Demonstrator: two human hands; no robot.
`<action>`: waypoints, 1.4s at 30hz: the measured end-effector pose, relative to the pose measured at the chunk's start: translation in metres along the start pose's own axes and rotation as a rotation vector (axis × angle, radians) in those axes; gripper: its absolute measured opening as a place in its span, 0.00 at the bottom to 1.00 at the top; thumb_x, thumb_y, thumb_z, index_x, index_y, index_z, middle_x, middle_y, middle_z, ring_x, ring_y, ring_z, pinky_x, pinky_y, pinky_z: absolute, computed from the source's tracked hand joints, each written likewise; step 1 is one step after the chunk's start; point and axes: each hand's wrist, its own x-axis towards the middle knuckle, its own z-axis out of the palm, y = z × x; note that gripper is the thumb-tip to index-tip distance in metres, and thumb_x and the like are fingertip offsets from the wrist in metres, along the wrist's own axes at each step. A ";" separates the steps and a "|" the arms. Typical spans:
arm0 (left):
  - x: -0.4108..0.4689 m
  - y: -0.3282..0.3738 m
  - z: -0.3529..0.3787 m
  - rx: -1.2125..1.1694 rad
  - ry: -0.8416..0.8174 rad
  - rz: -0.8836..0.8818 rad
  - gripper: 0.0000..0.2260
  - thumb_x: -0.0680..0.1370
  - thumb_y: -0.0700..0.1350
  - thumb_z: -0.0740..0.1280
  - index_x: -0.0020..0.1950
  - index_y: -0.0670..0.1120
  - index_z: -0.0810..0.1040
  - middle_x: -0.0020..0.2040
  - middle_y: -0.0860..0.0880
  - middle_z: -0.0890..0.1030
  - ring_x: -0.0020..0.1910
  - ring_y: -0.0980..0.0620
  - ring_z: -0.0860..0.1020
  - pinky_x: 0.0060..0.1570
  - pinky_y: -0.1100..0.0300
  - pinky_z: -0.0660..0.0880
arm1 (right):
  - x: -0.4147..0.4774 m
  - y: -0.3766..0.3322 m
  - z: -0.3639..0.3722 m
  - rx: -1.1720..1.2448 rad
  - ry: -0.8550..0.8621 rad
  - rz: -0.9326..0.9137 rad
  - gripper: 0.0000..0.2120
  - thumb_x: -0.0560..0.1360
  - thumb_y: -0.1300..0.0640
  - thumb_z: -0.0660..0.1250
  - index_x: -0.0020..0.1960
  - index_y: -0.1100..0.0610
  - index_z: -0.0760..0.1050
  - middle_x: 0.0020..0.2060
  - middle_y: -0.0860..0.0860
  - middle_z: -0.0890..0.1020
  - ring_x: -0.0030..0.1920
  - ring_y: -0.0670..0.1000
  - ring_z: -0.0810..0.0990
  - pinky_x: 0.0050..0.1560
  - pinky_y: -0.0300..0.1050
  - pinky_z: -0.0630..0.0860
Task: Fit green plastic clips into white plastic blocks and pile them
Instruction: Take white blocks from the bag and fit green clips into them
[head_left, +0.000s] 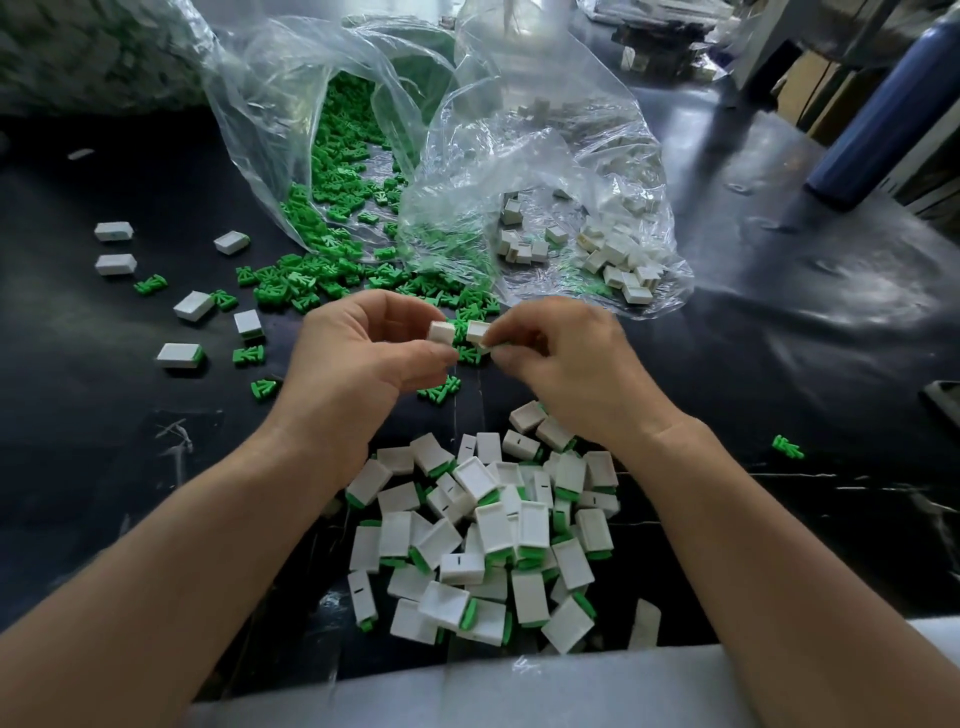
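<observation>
The left hand (363, 348) pinches a white block (441, 331) between thumb and curled fingers. The right hand (566, 358) pinches a second white block (478, 331) in the same way. Both blocks are held above the black table (104, 415), just beside each other. Fingers hide their long axes. Beyond them, loose green clips (322, 275) spill from a clear bag (291, 104). Between the forearms lies the pile of fitted blocks (493, 535), flat, with long axes at mixed headings.
</observation>
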 end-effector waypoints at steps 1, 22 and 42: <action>0.000 0.000 0.000 -0.019 -0.007 -0.006 0.10 0.69 0.28 0.69 0.39 0.43 0.76 0.35 0.46 0.79 0.37 0.49 0.79 0.36 0.63 0.80 | 0.000 -0.001 -0.002 0.058 0.033 0.009 0.05 0.73 0.59 0.68 0.47 0.53 0.81 0.35 0.40 0.75 0.37 0.38 0.73 0.40 0.25 0.67; -0.002 0.000 0.001 -0.068 -0.116 -0.036 0.07 0.70 0.29 0.67 0.42 0.40 0.77 0.33 0.47 0.82 0.32 0.55 0.81 0.34 0.65 0.79 | -0.005 -0.011 0.002 0.292 0.092 -0.034 0.13 0.73 0.62 0.68 0.38 0.45 0.72 0.32 0.43 0.77 0.37 0.47 0.78 0.45 0.50 0.79; -0.002 0.003 -0.003 0.041 -0.107 0.037 0.09 0.65 0.37 0.72 0.43 0.46 0.79 0.33 0.51 0.82 0.32 0.56 0.80 0.34 0.64 0.78 | -0.006 -0.010 0.003 0.282 -0.078 -0.002 0.09 0.77 0.55 0.63 0.39 0.55 0.75 0.34 0.55 0.80 0.39 0.57 0.79 0.44 0.59 0.77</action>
